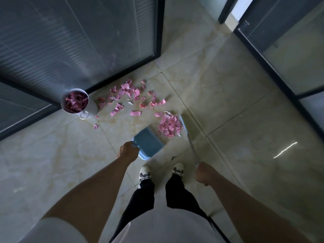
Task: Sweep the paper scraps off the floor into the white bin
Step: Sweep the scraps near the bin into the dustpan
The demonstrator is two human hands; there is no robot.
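pink paper scraps (130, 98) lie beyond left fingers (126, 149) gripping one blue dustpan (148, 143), right fingers (201, 174) clenching one broom (190, 146), one white bin (75, 101) far left.

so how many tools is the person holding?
2: blue dustpan in left hand, near the feet; broom in right hand, head beside the scrap pile.
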